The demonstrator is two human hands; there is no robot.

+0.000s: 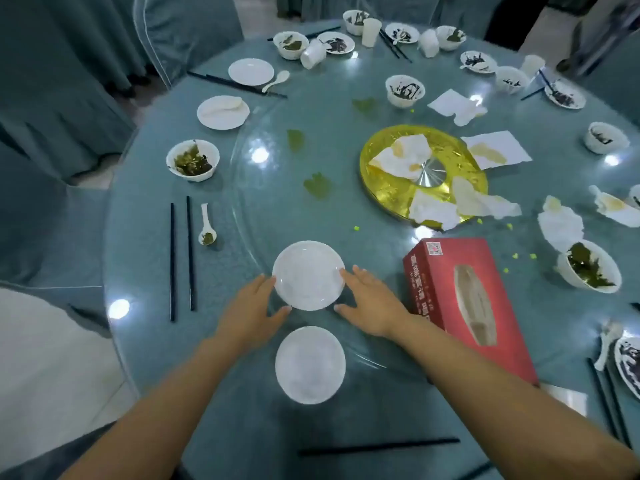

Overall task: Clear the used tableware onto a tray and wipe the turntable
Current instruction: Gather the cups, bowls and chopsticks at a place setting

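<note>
Both hands flanked a white plate (308, 275) on the glass turntable (270, 209): the left hand (251, 306) and right hand (369, 303) lay with relaxed fingers touching its rim, grasping nothing. A second plate (310, 364) sat just nearer, a red tissue box (467, 303) to the right.

A small round white ceramic plate (308, 275) lies flat and clean on the near edge of the clear glass turntable (270, 188). A second, like white plate (310, 364) lies just nearer, on the teal tablecloth. Green leaf scraps (317, 185) soil the turntable.
</note>
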